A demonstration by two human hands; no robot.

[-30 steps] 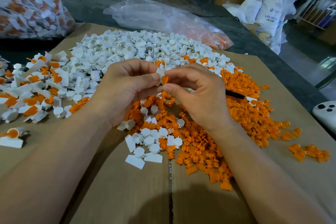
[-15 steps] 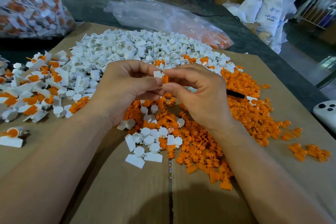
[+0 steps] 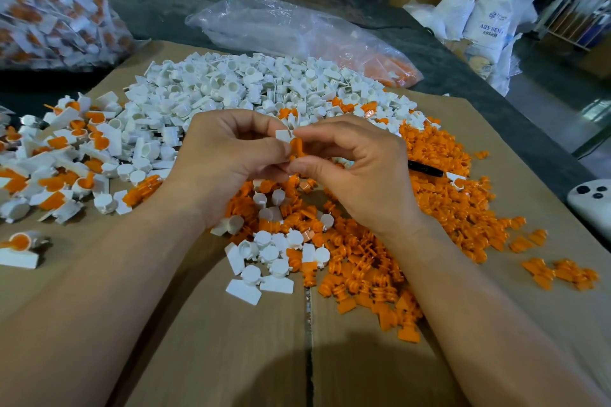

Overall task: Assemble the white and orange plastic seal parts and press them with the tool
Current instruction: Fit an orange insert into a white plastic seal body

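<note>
Cardboard sheet [image 3: 231,357] covers the near part of the dark table [image 3: 158,6] in front of you, with white sacks [image 3: 489,20] standing on the floor behind to the right. Your left hand [image 3: 228,162] and right hand [image 3: 360,172] meet above the middle of the cardboard, fingertips almost touching. Your left thumb and fingers pinch a white part [image 3: 283,135], its flat tab sticking up between the hands. Your right thumb and forefinger grip an orange part [image 3: 296,146] pressed against the white one; how far it is seated is hidden by your fingers.

Beyond your hands lies the white pile [image 3: 238,86], and under and right of them spreads the orange pile [image 3: 439,195]. To your left sit assembled seals [image 3: 66,149], white with orange inside. A black tool [image 3: 425,169] lies on the orange pile just beside your right hand. A clear plastic bag [image 3: 281,30] rests on the table behind the white pile, and a full bag of seals [image 3: 49,10] stands at far left. A white device [image 3: 591,205] shows at the right edge.
</note>
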